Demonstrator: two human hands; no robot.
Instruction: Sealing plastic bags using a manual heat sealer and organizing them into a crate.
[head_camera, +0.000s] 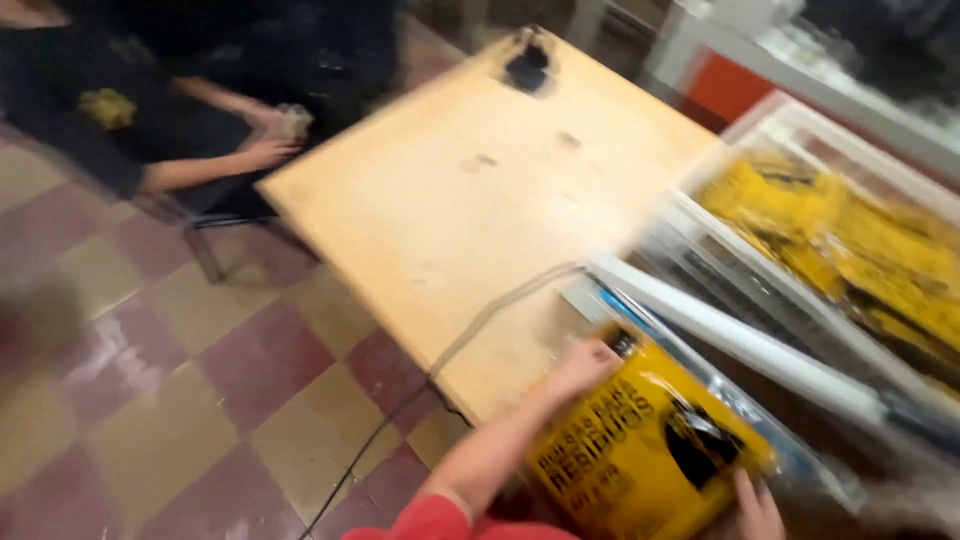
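Two hands, left hand (583, 368) and right hand (757, 508), both gripping one yellow packet (640, 450) beside one wooden table (480, 190).

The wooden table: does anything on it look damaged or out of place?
Yes. The wooden table has a dark, burnt-looking patch at its far corner, and a cable trails over its near edge to the floor. The picture is blurred, so finer detail cannot be told.

A yellow plastic package (645, 450) with black print lies low right; more yellow packages (860, 245) fill the white crate (770, 130).
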